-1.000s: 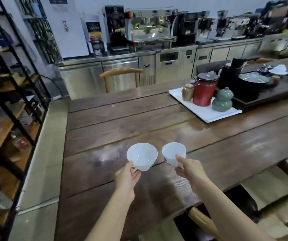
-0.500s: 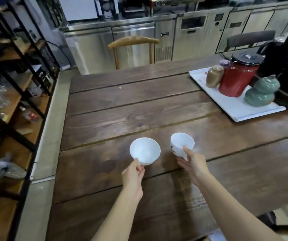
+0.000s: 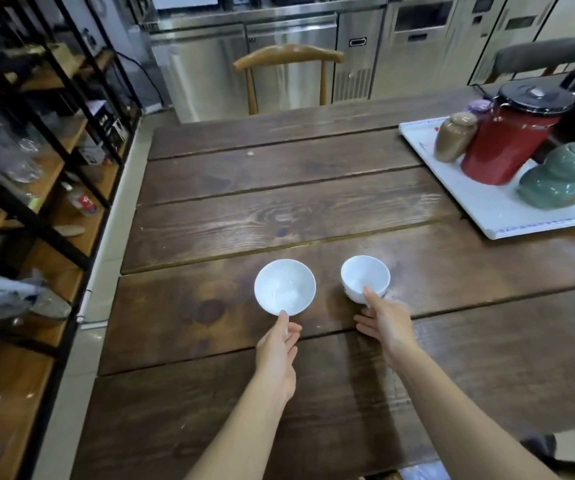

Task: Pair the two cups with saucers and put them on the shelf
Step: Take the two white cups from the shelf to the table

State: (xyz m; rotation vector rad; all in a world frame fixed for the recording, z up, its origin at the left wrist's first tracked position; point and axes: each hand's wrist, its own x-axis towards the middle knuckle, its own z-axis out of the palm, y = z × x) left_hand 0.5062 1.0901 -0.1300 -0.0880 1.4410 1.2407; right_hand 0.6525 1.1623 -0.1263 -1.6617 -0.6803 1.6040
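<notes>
Two white cups are low over the dark wooden table. My left hand pinches the near rim of the wider left cup. The right cup, with a small dark mark on its side, is gripped at its near rim by my right hand, thumb inside. Whether the cups touch the table I cannot tell. No saucers are in view. A black-framed shelf with wooden boards stands to the left of the table.
A white tray at the right carries a red canister, a brown jar and a green gourd-shaped jar. A wooden chair stands at the far side. Steel cabinets line the back.
Both hands have lowered the cups toward the table. The view has tilted downward and the cups sit a little further apart.
</notes>
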